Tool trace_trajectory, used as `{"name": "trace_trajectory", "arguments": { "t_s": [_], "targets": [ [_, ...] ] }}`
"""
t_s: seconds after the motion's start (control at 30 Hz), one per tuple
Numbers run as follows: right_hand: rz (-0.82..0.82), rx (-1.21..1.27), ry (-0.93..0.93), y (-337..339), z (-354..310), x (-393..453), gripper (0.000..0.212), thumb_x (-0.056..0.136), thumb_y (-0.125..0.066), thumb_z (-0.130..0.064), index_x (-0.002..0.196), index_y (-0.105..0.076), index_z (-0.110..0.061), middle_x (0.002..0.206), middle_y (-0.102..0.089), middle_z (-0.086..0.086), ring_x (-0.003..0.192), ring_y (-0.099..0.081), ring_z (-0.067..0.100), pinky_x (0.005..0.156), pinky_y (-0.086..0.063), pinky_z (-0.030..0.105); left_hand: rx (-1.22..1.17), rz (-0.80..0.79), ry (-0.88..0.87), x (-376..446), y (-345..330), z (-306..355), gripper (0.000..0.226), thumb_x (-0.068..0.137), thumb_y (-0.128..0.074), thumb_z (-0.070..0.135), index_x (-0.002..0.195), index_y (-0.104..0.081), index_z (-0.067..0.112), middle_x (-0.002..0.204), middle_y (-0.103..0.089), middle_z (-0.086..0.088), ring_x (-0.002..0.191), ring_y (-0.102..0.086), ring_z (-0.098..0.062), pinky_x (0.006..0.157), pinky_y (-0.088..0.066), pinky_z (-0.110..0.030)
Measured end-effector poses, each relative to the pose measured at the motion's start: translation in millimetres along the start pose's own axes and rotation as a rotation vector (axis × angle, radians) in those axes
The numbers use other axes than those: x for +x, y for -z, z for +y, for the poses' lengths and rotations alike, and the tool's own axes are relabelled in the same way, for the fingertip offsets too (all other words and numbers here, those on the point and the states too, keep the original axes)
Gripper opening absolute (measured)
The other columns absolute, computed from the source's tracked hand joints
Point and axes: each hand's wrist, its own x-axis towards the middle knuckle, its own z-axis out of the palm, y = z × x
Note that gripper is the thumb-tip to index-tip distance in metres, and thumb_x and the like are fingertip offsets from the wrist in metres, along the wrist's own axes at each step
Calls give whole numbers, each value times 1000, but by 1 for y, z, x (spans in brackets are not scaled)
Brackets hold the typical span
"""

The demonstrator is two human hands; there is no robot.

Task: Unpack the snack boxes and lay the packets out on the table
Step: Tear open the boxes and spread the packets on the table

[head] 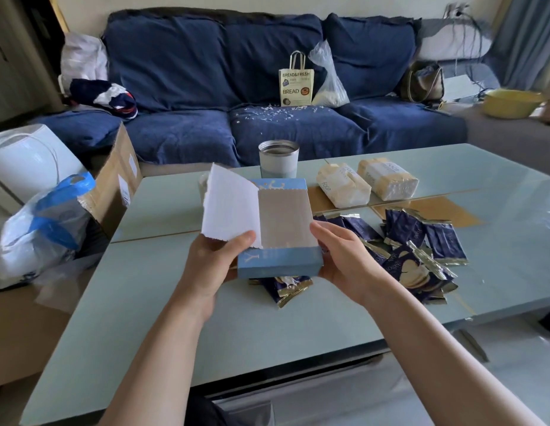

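You're opening the light-blue cardboard snack box [280, 241] — left hand [212, 265] pinches its torn flap, right hand [344, 262] grips its side; next, tip the packets out.

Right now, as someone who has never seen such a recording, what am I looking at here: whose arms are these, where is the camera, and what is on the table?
There is no machine here. A person wears one camera on the head, looking down at their own bare arms. The left hand and right hand hold a light blue cardboard snack box above the pale green glass table. Its white torn flap is folded open under the left fingers. On the table lie dark blue foil snack packets, two cream tissue packs and a grey metal tumbler.
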Motion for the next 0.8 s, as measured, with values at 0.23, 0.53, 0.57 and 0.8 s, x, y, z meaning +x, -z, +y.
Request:
{"name": "trace_trajectory", "arguments": {
  "t_s": [0.23,0.53,0.57,0.8],
  "targets": [
    [19,62,0,12,-4,-3,21,99,-52,-21,92,-72,-22,85,-73,2,71,-64,18,66,-54,40,-117,-255,43,-1,-4,5,68,69,-74,21,132,-55,38,121,-68,10,92,-71,-14,67,-52,-27],
    [-31,-3,-27,21,-5,-6,23,98,-54,-28,117,-66,-20,98,-68,8,70,-63,18,61,-54,30,-126,-19,93,3,-34,-1,69,62,-79,29,127,-55,25,100,-76,-1,85,-74,-21,67,-57,-33],
    [-27,20,-37,22,-6,-7,22,99,-53,-30,112,-67,-18,94,-67,8,66,-63,18,60,-53,30,-113,5,96,3,-36,-1,70,61,-80,29,126,-55,26,99,-76,0,84,-74,-20,67,-57,-33],
    [24,115,-82,56,-15,-20,57,98,-35,-58,114,-64,-12,83,-69,8,67,-63,22,63,-52,31,-27,61,64,4,-73,-8,55,68,-86,22,116,-58,26,99,-74,0,85,-73,-21,73,-59,-38]
  ]
}}
